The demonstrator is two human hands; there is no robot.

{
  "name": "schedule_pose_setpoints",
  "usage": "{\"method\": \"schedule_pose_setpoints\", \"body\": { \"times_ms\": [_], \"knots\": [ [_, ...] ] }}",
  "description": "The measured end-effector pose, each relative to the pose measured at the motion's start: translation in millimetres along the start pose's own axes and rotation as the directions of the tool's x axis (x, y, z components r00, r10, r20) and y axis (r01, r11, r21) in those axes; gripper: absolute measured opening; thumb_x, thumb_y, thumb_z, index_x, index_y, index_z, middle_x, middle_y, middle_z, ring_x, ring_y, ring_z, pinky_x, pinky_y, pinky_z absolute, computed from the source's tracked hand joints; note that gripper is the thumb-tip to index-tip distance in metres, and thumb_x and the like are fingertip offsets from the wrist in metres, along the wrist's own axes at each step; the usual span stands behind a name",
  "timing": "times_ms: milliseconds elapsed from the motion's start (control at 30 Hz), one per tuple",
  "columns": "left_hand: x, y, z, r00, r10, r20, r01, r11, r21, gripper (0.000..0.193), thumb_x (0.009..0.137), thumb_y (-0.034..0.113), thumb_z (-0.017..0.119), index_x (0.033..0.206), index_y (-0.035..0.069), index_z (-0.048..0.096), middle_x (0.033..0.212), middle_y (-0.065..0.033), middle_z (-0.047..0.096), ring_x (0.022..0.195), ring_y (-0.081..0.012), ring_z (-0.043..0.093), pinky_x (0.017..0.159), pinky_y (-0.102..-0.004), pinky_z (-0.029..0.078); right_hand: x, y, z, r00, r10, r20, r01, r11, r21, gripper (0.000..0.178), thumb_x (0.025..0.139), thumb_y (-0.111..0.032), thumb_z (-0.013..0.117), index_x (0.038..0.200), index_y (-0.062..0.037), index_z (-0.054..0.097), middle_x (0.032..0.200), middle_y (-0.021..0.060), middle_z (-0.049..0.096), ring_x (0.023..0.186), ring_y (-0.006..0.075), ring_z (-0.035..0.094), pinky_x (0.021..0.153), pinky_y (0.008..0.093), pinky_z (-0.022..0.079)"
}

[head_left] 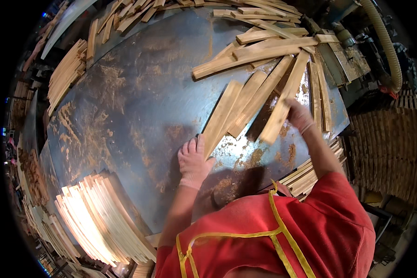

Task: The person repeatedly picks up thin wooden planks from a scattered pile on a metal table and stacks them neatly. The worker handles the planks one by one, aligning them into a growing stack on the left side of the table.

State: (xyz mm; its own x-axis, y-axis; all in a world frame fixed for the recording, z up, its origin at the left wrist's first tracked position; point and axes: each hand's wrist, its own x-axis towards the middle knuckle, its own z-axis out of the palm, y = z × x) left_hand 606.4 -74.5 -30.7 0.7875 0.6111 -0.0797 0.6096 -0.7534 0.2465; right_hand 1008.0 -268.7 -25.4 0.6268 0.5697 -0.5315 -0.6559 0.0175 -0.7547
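My left hand (193, 160), in a thin pale glove with a knitted cuff, grips the near end of a wooden board (223, 111), with its fingers along the left edge and the thumb on the right. To the right, my gloved right hand (300, 116) is closed on the right edge of a second wooden board (284, 104), which is slightly smeared by motion. Its fingertips are partly hidden. Between the two held boards, more boards (262, 95) lie fanned out on the metal table (143, 92).
Loose boards (264, 48) lie crossed at the table's far right. A row of pale strips (104, 217) stands at the near left, and another stack (67, 74) at the far left. Machinery with a ribbed hose (387, 46) stands at far right, above a large wood pile (389, 148).
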Motion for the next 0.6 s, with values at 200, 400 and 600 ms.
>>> {"method": "schedule_pose_setpoints", "body": {
  "times_ms": [200, 400, 600],
  "knots": [
    [-30.4, -23.7, -61.1, 0.866, -0.218, 0.45, 0.367, 0.889, -0.274, 0.103, 0.084, 0.036, 0.085, 0.17, 0.008, 0.036, 0.143, -0.0194, 0.066, 0.13, -0.0383, 0.065, 0.111, -0.0433, 0.052, -114.3, 129.4, 100.4, 0.988, 0.15, 0.038, -0.149, 0.989, -0.026, 0.032, 0.093, -0.011, 0.08, 0.123, -0.0034, 0.069, 0.099, 0.0058, 0.075, 0.079, 0.018, 0.072, 0.07, 0.0349, 0.06],
    [-170.0, -114.7, -83.2, 0.801, -0.239, 0.549, 0.545, 0.671, -0.502, 0.103, 0.084, 0.039, 0.082, 0.169, 0.003, 0.036, 0.156, -0.0262, 0.059, 0.144, -0.0376, 0.059, 0.118, -0.0418, 0.047, -207.6, 247.7, 186.6, 0.897, 0.334, 0.291, -0.04, 0.715, -0.698, 0.047, 0.096, -0.016, 0.077, 0.137, 0.0006, 0.064, 0.119, 0.0133, 0.077, 0.105, 0.0274, 0.074, 0.091, 0.0376, 0.059],
    [-163.5, -84.3, -55.3, 0.811, -0.576, 0.102, 0.584, 0.807, -0.086, 0.094, 0.086, 0.041, 0.08, 0.164, 0.008, 0.039, 0.141, -0.0261, 0.065, 0.129, -0.0417, 0.066, 0.107, -0.0483, 0.055, -255.2, 288.7, 284.0, 0.379, 0.675, 0.633, 0.646, 0.296, -0.703, 0.047, 0.093, -0.034, 0.074, 0.129, -0.0048, 0.071, 0.121, 0.0216, 0.076, 0.117, 0.0419, 0.071, 0.104, 0.0468, 0.055]
  ]
}}
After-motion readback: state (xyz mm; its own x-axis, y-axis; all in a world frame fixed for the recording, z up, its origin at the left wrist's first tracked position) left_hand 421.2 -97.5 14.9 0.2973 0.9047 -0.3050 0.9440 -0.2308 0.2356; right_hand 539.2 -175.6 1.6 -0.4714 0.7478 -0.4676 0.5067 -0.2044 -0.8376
